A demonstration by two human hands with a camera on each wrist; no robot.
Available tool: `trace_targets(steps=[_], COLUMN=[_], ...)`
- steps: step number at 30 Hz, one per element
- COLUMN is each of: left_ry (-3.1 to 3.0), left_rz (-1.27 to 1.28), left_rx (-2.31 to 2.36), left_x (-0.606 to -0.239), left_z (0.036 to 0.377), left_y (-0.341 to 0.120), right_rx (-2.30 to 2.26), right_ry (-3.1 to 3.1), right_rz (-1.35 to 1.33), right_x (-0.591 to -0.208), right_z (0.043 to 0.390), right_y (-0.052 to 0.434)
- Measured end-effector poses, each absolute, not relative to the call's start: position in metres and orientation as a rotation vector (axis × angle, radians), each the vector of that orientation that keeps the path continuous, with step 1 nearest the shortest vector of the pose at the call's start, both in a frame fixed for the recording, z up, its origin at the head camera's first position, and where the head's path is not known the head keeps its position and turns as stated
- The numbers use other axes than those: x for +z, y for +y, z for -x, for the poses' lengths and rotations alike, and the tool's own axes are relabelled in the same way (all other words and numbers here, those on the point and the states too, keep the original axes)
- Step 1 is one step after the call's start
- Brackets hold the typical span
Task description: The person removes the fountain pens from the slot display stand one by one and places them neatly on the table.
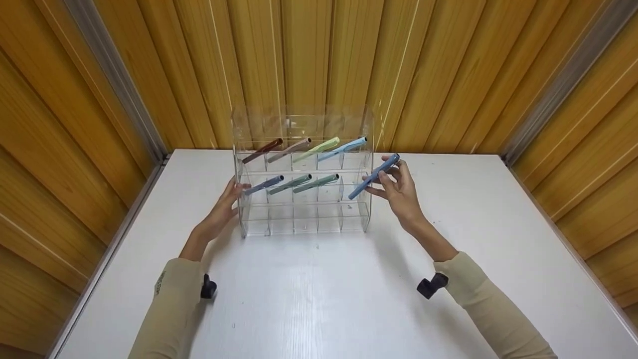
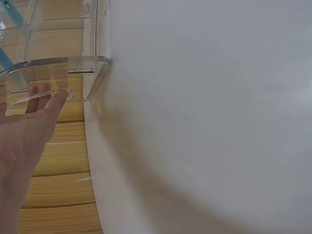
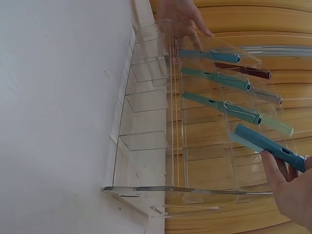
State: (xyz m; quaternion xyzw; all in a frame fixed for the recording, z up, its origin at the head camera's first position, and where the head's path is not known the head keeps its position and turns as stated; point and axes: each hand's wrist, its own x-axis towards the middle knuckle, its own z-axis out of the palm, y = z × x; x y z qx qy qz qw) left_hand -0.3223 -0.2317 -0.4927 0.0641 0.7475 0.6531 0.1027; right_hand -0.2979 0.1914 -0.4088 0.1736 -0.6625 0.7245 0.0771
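A clear acrylic pen rack (image 1: 305,209) stands upright on the table. At its left side my left hand (image 1: 222,209) rests fingers against the side panel; the left wrist view shows this hand (image 2: 29,134) through and beside the clear plastic. My right hand (image 1: 401,194) pinches a blue capped pen (image 1: 374,176) between thumb and fingers. That pen is tilted, its upper end to the right, and overlaps the rack's right edge in the head view. In the right wrist view the blue pen (image 3: 268,145) lies alongside a green pen (image 3: 224,108) in the rack.
The upper tier carries a dark red pen (image 1: 262,150), a mauve one (image 1: 289,150), a yellow-green one (image 1: 316,149) and a light blue one (image 1: 343,149). Below sit a blue-violet pen (image 1: 264,185) and two green ones. Yellow wood-look walls (image 1: 304,60) enclose the white table (image 1: 304,294).
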Motion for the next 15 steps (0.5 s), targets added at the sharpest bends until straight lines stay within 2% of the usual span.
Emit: trace_targets(steps=[15], left_ry=[2.189], left_rz=[-0.203], left_rx=[1.942], left_x=[-0.493], left_z=[0.322], left_y=[-0.233], right_rx=[2.087], right_ry=[-2.072], right_rz=[-0.295], right_x=[-0.410], right_z=[0.299], right_y=[0.236])
